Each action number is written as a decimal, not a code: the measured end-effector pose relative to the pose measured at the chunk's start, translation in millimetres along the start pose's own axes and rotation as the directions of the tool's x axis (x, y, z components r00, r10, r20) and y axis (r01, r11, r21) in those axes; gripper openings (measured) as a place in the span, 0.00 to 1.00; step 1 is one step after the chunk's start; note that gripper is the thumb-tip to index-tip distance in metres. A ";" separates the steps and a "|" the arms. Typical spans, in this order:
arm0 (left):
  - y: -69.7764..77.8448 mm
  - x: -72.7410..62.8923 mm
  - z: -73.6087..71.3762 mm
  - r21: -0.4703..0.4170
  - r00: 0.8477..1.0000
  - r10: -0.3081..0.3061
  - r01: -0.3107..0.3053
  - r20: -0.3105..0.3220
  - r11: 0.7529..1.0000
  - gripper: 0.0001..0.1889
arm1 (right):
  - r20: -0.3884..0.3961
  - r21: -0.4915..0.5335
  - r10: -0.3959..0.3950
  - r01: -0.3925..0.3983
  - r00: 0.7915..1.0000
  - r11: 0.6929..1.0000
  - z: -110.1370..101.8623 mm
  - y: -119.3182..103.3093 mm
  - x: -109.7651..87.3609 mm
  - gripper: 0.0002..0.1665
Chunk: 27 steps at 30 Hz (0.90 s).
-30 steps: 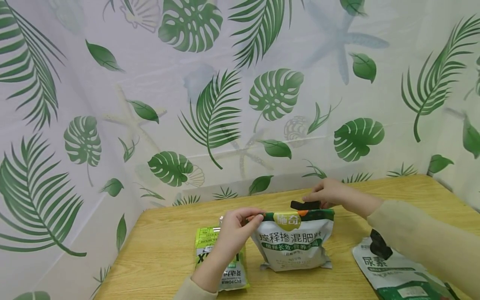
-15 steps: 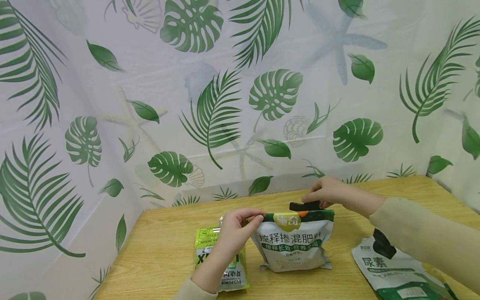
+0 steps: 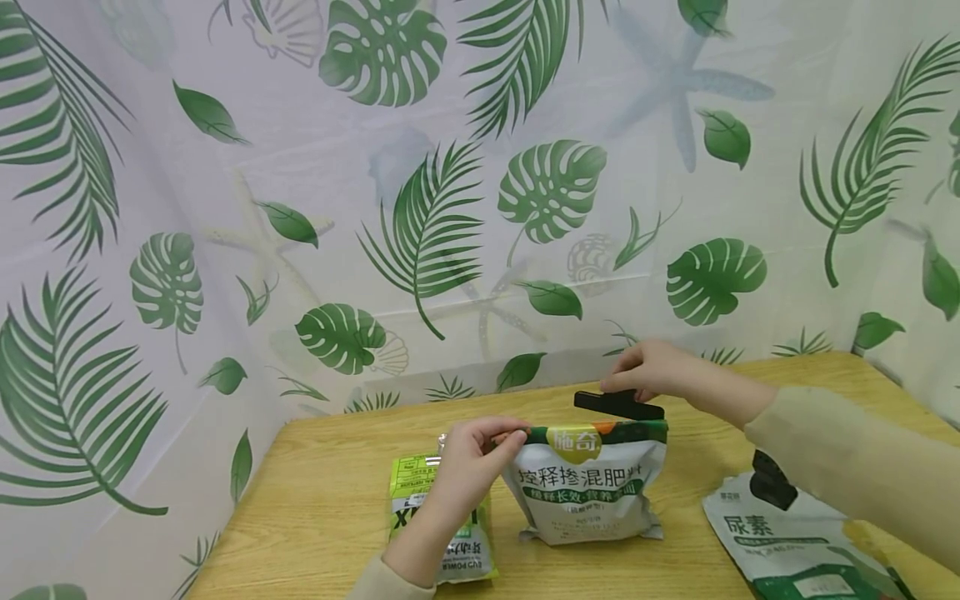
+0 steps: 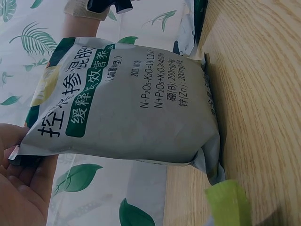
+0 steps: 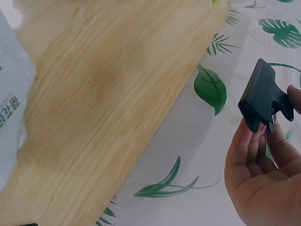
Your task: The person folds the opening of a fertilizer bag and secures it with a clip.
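Note:
A plump white fertilizer bag [image 3: 588,508] with a green top band stands upright on the table in the head view. My left hand [image 3: 476,458] pinches its top left corner between thumb and fingers. In the left wrist view the bag's printed front [image 4: 136,103] bulges, and its folded top lies toward my left hand [image 4: 23,188]. Just over the bag's top edge, at the right, my right hand [image 3: 663,373] holds a black bag clip [image 3: 618,405]. The right wrist view shows the clip's ridged bar [image 5: 261,89] and its handles between thumb and fingers.
A green-and-white bag [image 3: 468,554] lies left of the standing bag, partly behind my left forearm. Another white and green bag [image 3: 780,533] lies at the right, under my right forearm. The wooden table [image 3: 300,500] ends at a leaf-printed curtain [image 3: 450,250].
My right hand has lifted a little with the black bag clip, so more of the clip shows above the bag's top edge. The left hand and the bag have hardly moved.

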<state>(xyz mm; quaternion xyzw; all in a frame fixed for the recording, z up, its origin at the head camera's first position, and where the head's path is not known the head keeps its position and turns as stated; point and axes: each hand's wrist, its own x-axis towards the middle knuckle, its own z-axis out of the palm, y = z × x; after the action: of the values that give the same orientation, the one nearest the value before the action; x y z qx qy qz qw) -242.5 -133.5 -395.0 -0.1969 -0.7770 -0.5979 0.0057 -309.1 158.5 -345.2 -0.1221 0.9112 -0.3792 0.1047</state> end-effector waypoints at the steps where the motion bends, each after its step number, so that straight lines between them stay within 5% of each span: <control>1: 0.1 -0.1 0.1 0.002 1.000 0.001 -0.001 -0.001 1.000 0.09 | -0.005 -0.003 -0.004 0.004 1.000 1.000 -1.6 -0.5 0.1 0.19; 27: 1.0 -1.6 2.4 0.015 1.000 0.004 -0.004 -0.021 1.000 0.09 | 0.014 -0.024 -0.034 0.034 0.999 0.999 -24.0 -23.5 -12.9 0.20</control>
<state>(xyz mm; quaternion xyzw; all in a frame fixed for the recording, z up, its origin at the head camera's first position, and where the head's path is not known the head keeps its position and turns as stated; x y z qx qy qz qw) -240.2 -131.4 -395.1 -0.1922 -0.7809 -0.5942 0.0167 -300.2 162.3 -310.5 -0.1415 0.9127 -0.3692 0.1030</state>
